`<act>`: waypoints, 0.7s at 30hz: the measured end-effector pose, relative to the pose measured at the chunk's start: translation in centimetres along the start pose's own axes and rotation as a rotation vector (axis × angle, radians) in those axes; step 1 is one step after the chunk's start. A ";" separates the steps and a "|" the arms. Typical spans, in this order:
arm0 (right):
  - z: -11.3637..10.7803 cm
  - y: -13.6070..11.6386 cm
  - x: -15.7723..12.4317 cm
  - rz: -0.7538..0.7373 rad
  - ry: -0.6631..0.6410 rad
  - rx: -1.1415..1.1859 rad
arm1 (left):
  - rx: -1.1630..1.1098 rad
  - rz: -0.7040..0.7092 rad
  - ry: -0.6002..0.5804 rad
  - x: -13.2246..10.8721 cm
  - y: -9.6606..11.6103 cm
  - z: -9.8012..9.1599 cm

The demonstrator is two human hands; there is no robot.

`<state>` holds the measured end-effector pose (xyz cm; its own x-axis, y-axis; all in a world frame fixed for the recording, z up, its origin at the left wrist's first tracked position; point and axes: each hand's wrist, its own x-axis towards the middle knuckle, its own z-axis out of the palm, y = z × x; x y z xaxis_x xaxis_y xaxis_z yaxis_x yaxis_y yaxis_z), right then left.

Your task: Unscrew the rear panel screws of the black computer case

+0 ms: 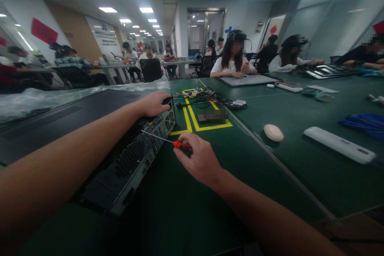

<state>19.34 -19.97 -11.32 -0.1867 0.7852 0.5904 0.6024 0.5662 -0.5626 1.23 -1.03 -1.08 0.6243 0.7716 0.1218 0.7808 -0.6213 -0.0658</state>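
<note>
A black desktop computer case (87, 106) lies on the table at the left, its rear panel (156, 138) with vents, a fan grille and ports turned toward the right. My left hand (154, 105) is closed over the case's far rear corner; some fingers are hidden. My right hand (201, 156) grips a screwdriver (181, 145) by its red and black handle. Its thin shaft points left across the rear panel, the tip near the upper edge between the vents. I cannot tell whether the tip sits in a screw.
Bundled cables (210, 95) and a dark flat item (207, 117) lie within yellow tape (214, 127) on the green table. Further right are a pale rounded object (273, 132), a long white device (339, 144) and blue cloth (364, 124). People sit across the table.
</note>
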 end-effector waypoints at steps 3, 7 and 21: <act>0.0 0.0 0.0 -0.006 -0.002 0.001 | -0.019 0.006 0.014 0.2 -0.4 0.3; 0.0 0.0 0.0 -0.002 -0.003 0.003 | -0.039 0.012 0.023 0.4 -0.6 0.5; 0.2 0.2 0.0 0.026 0.035 -0.005 | -0.031 0.033 0.052 0.4 0.0 0.5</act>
<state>19.29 -19.85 -11.55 -0.1438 0.7903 0.5956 0.6110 0.5443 -0.5748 1.46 -0.68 -1.53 0.6472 0.7428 0.1715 0.7579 -0.6511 -0.0402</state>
